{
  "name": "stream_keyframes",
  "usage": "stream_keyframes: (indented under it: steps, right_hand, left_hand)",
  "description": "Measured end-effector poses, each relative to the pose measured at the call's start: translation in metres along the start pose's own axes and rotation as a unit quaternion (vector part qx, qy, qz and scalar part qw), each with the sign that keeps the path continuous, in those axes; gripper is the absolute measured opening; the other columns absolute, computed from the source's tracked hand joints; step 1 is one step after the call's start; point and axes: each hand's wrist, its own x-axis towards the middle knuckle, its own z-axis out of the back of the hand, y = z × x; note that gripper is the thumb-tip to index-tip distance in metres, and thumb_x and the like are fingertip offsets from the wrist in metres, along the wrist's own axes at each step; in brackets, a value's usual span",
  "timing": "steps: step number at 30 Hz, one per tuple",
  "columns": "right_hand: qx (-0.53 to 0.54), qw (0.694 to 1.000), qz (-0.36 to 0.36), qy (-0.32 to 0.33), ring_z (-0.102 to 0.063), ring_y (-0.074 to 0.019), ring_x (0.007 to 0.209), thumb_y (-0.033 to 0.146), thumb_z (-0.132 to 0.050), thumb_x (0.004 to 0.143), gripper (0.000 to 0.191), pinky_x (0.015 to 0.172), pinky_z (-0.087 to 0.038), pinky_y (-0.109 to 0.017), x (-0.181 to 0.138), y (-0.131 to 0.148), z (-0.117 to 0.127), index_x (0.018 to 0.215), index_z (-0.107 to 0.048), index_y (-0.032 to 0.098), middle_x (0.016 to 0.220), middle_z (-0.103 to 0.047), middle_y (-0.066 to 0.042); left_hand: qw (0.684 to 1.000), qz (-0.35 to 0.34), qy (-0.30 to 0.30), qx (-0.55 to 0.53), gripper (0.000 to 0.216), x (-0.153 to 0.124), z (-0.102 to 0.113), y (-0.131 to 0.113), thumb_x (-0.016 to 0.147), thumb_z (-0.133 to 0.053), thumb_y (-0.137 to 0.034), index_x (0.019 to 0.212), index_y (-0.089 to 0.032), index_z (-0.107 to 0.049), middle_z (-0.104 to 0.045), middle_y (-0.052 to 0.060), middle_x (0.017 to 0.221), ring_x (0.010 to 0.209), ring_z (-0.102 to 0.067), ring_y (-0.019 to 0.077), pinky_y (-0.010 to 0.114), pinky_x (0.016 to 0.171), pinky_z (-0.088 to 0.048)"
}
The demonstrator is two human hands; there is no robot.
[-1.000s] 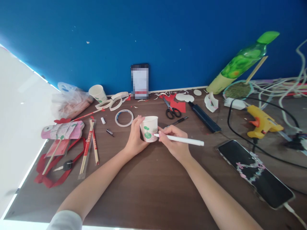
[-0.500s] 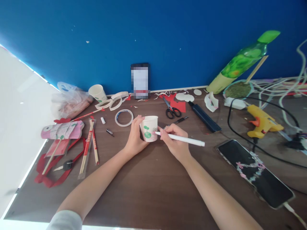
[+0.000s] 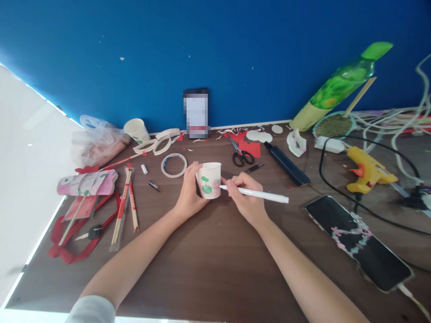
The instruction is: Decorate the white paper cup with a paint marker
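Note:
A white paper cup (image 3: 209, 175) with a green leaf print stands upright, held from its left side by my left hand (image 3: 189, 190). Some of that hand's fingers are hidden behind the cup. My right hand (image 3: 248, 197) grips a white marker (image 3: 266, 194) between thumb and fingers, its tip at the cup's lower right side, by a pinkish patch. The marker's back end points right. Behind the right hand lies a black pen (image 3: 254, 168), partly covered. Black-handled scissors (image 3: 243, 157) rest on red paper (image 3: 252, 149) farther back.
Leftward are a tape roll (image 3: 173, 165), wrapped chopsticks (image 3: 121, 206), a key (image 3: 90, 233) and another paper cup (image 3: 136, 129). On the right lie a black case (image 3: 288, 165), a yellow glue gun (image 3: 370, 170) with cables and a phone (image 3: 358, 244). A green bottle (image 3: 340, 87) leans against the blue wall.
The marker has shifted very slightly and its back end sits a little higher. My left hand and the cup have barely moved.

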Motion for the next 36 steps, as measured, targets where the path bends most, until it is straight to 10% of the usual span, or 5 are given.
stream_keyframes:
  steps: [16, 23, 36]
  right_hand:
    - [0.241, 0.969, -0.061, -0.001, -0.047, -0.0073, 0.048, 0.031, -0.072, 0.077, 0.031, 0.096, -0.053, -0.045, 0.003, 0.003, 0.000, 0.058, -0.049, 0.022, 0.048, -0.053, 0.009]
    - [0.158, 0.982, -0.099, -0.032, -0.065, -0.0150, 0.062, 0.037, -0.083, 0.063, 0.025, 0.070, -0.059, -0.034, 0.008, -0.003, 0.008, 0.071, -0.064, 0.022, 0.069, -0.067, 0.000]
    - [0.086, 0.995, -0.032, 0.037, -0.065, -0.0174, 0.063, 0.030, -0.081, 0.063, 0.021, 0.076, -0.060, -0.039, 0.010, 0.018, 0.009, 0.060, -0.062, 0.022, 0.062, -0.062, -0.001]
  left_hand:
    - [0.998, 0.061, 0.000, 0.026, 0.106, 0.001, 0.002, -0.005, 0.067, -0.082, -0.034, 0.147, -0.027, -0.014, -0.034, 0.015, 0.135, 0.132, -0.038, 0.0325, 0.052, 0.109, -0.036]
    - [1.000, 0.009, 0.004, 0.022, 0.090, 0.002, 0.004, -0.003, 0.073, -0.077, -0.033, 0.144, -0.029, -0.021, -0.037, 0.014, 0.137, 0.131, -0.040, 0.0304, 0.050, 0.108, -0.038]
    - [1.000, -0.006, -0.009, 0.011, 0.081, 0.001, 0.002, -0.002, 0.078, -0.072, -0.043, 0.142, -0.025, -0.025, -0.039, 0.017, 0.142, 0.136, -0.041, 0.0328, 0.051, 0.110, -0.037]
